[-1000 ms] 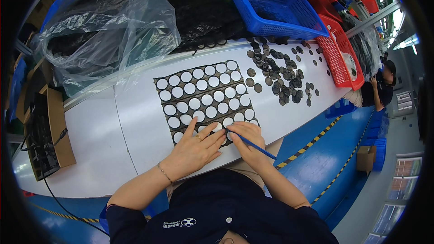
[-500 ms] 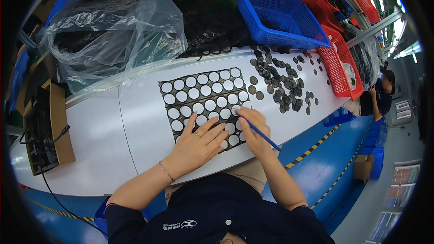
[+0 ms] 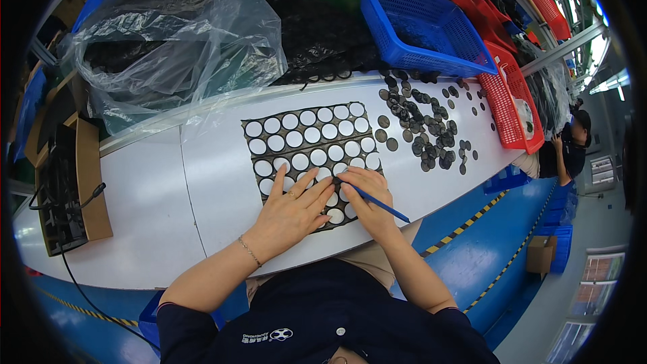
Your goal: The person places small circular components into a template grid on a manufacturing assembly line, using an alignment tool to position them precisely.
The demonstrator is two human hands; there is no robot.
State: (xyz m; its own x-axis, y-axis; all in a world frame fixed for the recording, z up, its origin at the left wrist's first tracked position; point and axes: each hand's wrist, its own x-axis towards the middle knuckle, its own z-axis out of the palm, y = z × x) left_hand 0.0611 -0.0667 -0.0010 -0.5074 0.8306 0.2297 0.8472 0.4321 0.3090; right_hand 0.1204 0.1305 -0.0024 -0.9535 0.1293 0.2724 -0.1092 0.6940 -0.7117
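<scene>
A dark rectangular sheet (image 3: 328, 143) lies on the white table, set with rows of round white discs (image 3: 307, 118). Across its lower left part my left hand (image 3: 290, 212) rests flat with fingers spread, covering several discs. Close to its fingertips, my right hand (image 3: 372, 203) grips a slim blue pen-like tool (image 3: 387, 209), whose rear end points toward the lower right. The tool's front end is hidden among my fingers, which sit low over the sheet. Just right of the sheet, many loose dark discs (image 3: 441, 138) are scattered and heaped.
Beyond the discs stands a blue perforated basket (image 3: 431, 61), with a red basket (image 3: 504, 111) at the table's right end. Clear plastic bags (image 3: 182, 47) holding black material fill the far left. A cardboard box (image 3: 94, 175) with cables sits left. Another person (image 3: 573, 141) is at far right.
My right hand has moved left across the sheet with the blue tool, ending up beside my left fingertips. My left hand stays nearly in place. The whole view has shifted slightly.
</scene>
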